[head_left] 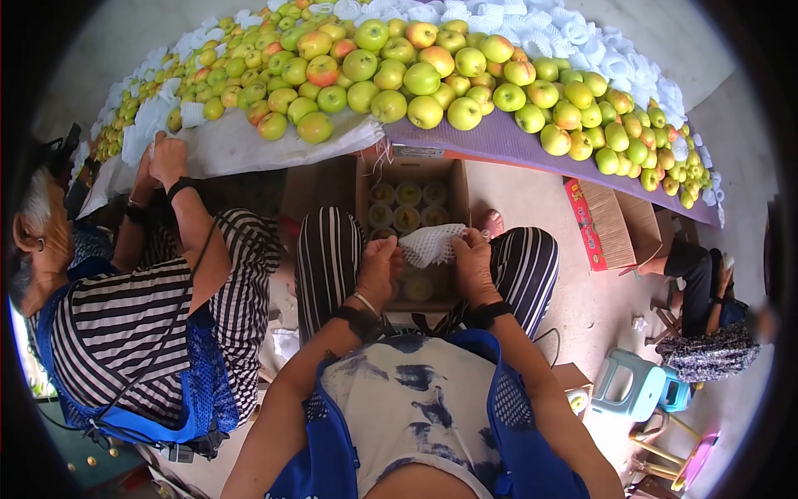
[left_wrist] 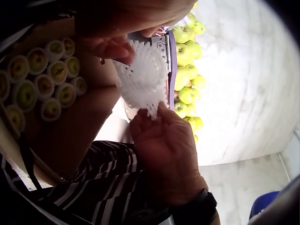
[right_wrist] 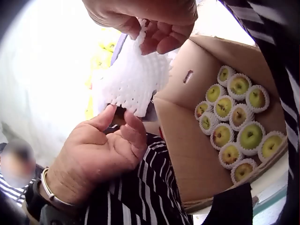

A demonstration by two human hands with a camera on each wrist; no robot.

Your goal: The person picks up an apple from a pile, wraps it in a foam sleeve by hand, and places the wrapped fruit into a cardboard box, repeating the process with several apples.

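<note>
A white foam fruit net (head_left: 434,244) spans the gap between both hands, over an open cardboard box. My right hand (head_left: 476,268) pinches one narrow end of it between thumb and fingers. At the opposite, wider edge, my left hand (head_left: 379,271) holds the net by the thumb and fingertips, as the right wrist view shows. Below, the box (right_wrist: 173,150) contains rows of apples (right_wrist: 251,136), each sitting in its own white foam net. Neither hand has an apple in it.
A long heap of loose apples (head_left: 422,79) covers the table ahead, with white foam nets (head_left: 573,37) behind it. At left sits another person (head_left: 125,333) in stripes; a third person (head_left: 706,333) sits at right. A red-sided carton (head_left: 586,224) and a pale stool (head_left: 629,384) stand rightward.
</note>
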